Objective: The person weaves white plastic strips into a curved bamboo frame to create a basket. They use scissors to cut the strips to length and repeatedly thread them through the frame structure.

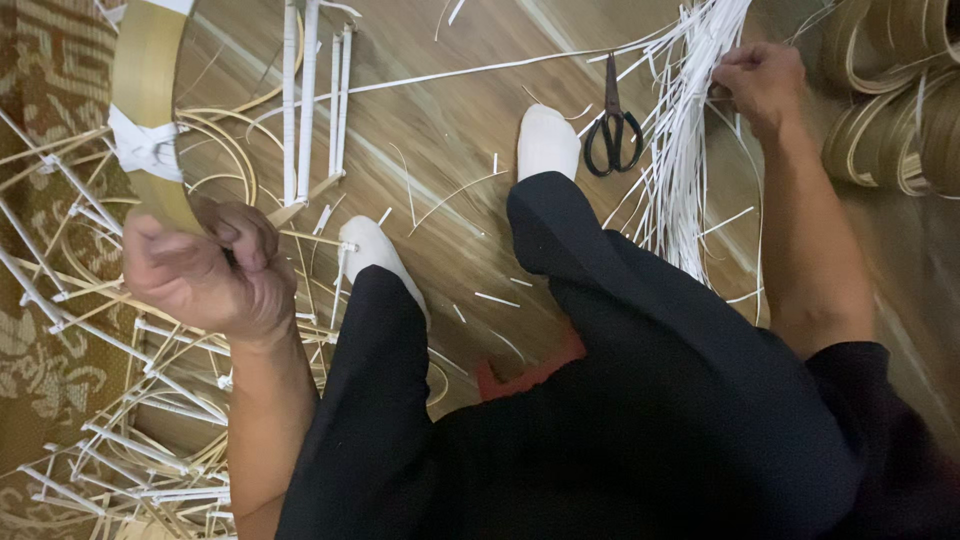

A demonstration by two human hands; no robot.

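Looking down through the head camera, a wooden floor [450,130] was seen, littered with short white offcuts. Black-handled scissors [612,125] lay shut on it, just left of a bundle of white strips [680,150] fanned out toward the upper right. Two feet in white socks [547,140] rested between the scissors and a woven frame of pale sticks [130,420] bound with white ties, which spread across the lower left. Coils of tan bamboo strip [900,110] were stacked at the right edge. Black trousers [620,400] filled the lower middle.

The left hand [205,270] was clenched around the lower end of a broad curved bamboo band [145,90], wrapped at one spot with white tape [145,145]; the band rose from the fist to the top edge. The right hand [760,80] was closed, fingers pinched on the upper part of the white strips.
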